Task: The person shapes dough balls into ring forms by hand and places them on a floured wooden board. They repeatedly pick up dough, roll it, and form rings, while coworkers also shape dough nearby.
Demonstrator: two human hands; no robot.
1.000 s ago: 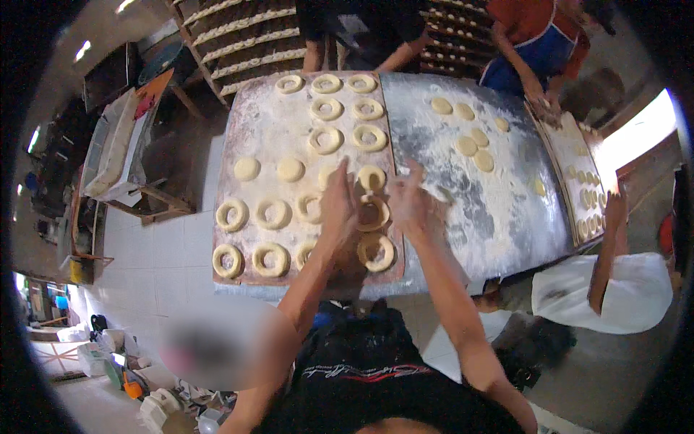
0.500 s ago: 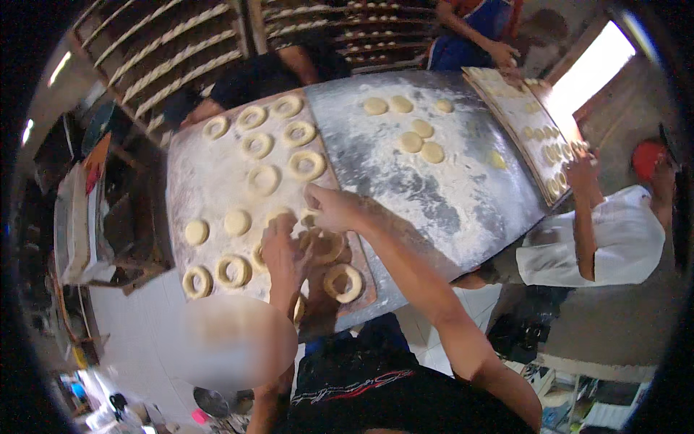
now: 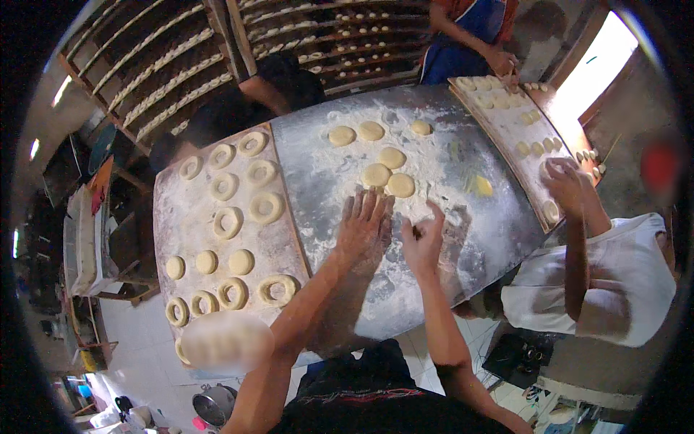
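Observation:
My left hand [image 3: 363, 223] lies palm down over the floured metal tabletop [image 3: 325, 181], fingers stretched out and slightly spread. Its fingertips reach the near edge of a flat dough round [image 3: 376, 175]. Beside it, my right hand [image 3: 424, 237] is held with thumb and forefinger apart and the other fingers curled; nothing shows in it. Just beyond the hands is another dough round [image 3: 400, 185], touching its neighbours. To the left, a wooden board [image 3: 188, 231] carries several dough rings [image 3: 228, 223] and a short row of solid dough rounds [image 3: 207, 262].
Another person in a white shirt [image 3: 542, 278] works at the right beside a second board [image 3: 499, 123] of dough pieces. A person in a blue apron [image 3: 463, 40] stands at the far side. Racks [image 3: 173, 61] of shaped dough line the back. A blurred patch covers the left board's near edge.
Both my hands have left the dough on the left board and moved right, onto the metal tabletop near the flat rounds. The view has shifted too.

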